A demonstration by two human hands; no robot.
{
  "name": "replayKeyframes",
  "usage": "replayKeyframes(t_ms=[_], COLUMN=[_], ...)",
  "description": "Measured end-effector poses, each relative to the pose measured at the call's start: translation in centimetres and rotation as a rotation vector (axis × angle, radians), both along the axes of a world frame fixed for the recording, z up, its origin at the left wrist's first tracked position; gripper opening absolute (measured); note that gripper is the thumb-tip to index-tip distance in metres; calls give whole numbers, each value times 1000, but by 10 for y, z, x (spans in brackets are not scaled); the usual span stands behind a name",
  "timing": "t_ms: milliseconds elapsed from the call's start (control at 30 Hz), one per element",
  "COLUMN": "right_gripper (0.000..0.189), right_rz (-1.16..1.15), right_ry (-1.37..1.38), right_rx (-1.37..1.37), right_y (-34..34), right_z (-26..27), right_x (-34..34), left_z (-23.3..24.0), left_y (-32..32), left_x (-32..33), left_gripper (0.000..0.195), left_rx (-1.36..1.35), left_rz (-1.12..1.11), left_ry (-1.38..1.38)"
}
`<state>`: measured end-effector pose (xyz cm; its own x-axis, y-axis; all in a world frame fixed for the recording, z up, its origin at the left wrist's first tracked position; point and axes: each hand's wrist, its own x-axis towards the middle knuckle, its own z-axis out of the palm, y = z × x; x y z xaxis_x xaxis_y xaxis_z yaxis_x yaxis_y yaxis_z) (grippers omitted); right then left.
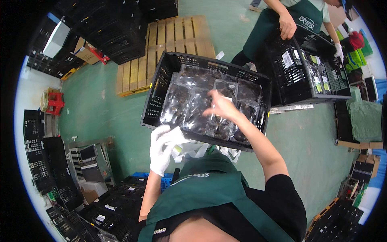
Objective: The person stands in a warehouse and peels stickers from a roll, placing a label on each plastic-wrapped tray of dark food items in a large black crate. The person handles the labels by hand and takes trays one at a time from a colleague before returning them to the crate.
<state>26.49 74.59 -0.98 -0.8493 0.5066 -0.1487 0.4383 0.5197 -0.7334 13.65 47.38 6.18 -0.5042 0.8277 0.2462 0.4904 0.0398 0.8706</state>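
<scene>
A black plastic crate [216, 62] sits tilted in front of me, holding several clear plastic packs [198, 110] with dark round contents that I cannot identify. My left hand [160, 152], in a white glove, grips a small white stack of paper or labels [177, 136] at the crate's near left edge. Bare and blurred, my right hand [222, 106] hovers over the middle packs with thumb and fingers apart. A white label [227, 99] shows beside it, partly hidden by the hand; whether it is stuck to a pack is unclear.
At the right, a co-worker in a green apron [305, 16] handles another black crate [313, 96] of labelled packs. Behind my crate lies a wooden pallet [181, 33] beside stacked black crates [112, 30]. White paper strips [196, 149] hang below the near rim. More crates [121, 196] stand lower left.
</scene>
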Motion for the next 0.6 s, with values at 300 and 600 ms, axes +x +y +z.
replayKeyframes(t_ms=[300,600], right_gripper=[8,19], right_rz=[513,-604], right_ry=[347,230], right_rx=[119,-399], right_y=[-46,126], right_z=[123,-76], right_x=[-12,-134], left_z=[-16,-87], left_y=[52,15], left_x=[21,-32], left_gripper=[28,19], left_rx=[-42,-283], left_rz=[78,165], left_ry=[-643,-817])
